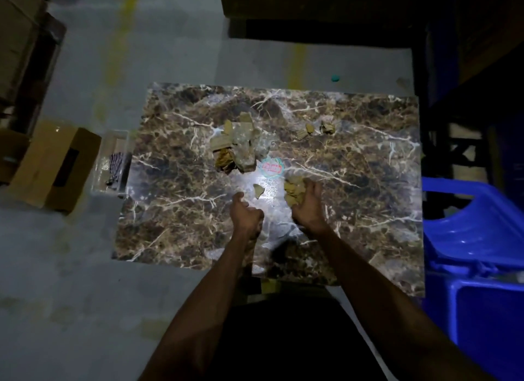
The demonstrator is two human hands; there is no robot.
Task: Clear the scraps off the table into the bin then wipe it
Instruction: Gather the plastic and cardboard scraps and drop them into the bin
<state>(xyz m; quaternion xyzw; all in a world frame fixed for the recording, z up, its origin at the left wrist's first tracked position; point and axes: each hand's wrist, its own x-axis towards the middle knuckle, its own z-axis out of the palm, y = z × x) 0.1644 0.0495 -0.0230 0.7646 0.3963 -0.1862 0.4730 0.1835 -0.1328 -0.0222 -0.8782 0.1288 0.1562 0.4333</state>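
A dark marble-patterned table (184, 216) fills the middle of the view. My right hand (307, 203) grips a handful of tan cardboard scraps (293, 192) just above the tabletop. My left hand (245, 212) hovers beside it with fingers curled; whether it holds anything is unclear. One small scrap (258, 190) lies between the hands. A bigger heap of scraps (235, 145) sits at the table's centre, and a few small pieces (314, 130) lie farther right. A blue bin (476, 239) stands at the table's right edge.
A round sticker (270, 167) marks the table centre. On the floor to the left are an open cardboard box (54, 165) and a clear container (113, 159) holding something dark. Dark shelving and boxes stand behind the table.
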